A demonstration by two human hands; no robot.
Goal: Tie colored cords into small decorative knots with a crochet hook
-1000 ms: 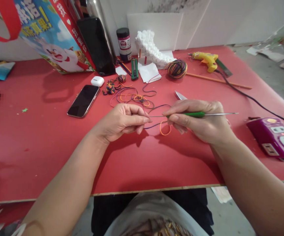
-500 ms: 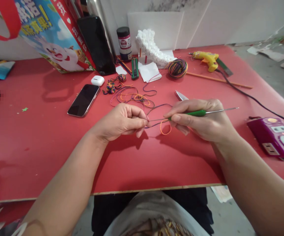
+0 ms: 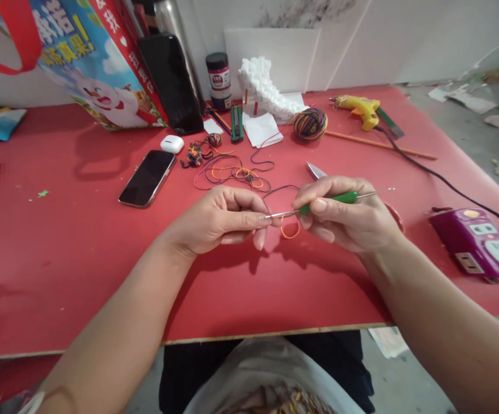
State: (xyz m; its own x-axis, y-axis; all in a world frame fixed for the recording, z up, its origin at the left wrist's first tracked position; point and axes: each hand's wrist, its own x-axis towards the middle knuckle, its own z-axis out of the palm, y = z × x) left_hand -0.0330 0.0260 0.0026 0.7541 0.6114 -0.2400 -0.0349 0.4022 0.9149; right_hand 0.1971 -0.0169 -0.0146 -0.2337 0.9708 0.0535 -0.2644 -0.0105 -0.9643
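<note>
My right hand (image 3: pixel 339 213) is closed around the green handle of a crochet hook (image 3: pixel 345 197), whose thin metal ends stick out on both sides. The left end of the hook meets the fingertips of my left hand (image 3: pixel 240 218), which pinch multicoloured yarn there. A small orange loop of yarn (image 3: pixel 290 234) hangs beneath the hook between the hands. Behind them, loose yarn (image 3: pixel 236 172) lies tangled on the red table and leads toward a wound yarn ball (image 3: pixel 310 124). The stitch at the fingertips is too small to make out.
A phone (image 3: pixel 148 178) and a white earbud case (image 3: pixel 172 144) lie left of the yarn. Metal blades (image 3: pixel 315 171) show behind my right hand. A yellow glue gun (image 3: pixel 357 109), its black cord and a purple power socket (image 3: pixel 477 241) are on the right.
My hands have come closer together, and the hook's left end now reaches my left fingertips. The orange loop remains beneath the hook.
</note>
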